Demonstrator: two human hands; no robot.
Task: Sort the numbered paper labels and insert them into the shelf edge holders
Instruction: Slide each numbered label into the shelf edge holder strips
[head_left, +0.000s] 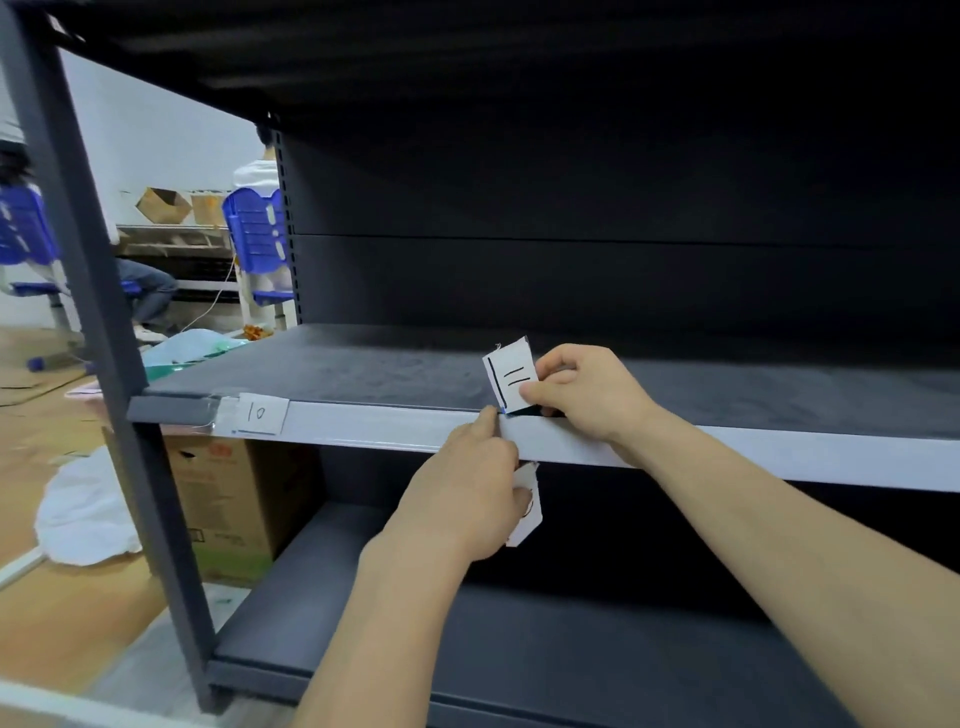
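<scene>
Right hand (587, 389) grip pinching label "11" (511, 376) at holder strip (395, 423) edge — left hand (462, 493) clutching spare labels (527, 512).

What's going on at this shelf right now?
A person is labelling the shelf edge holder. A label marked 10 already sits in the strip near its left end. The right hand holds the label marked 11 at the strip's top edge, not yet slid in, while the left hand pinches the strip and keeps spare labels.
</scene>
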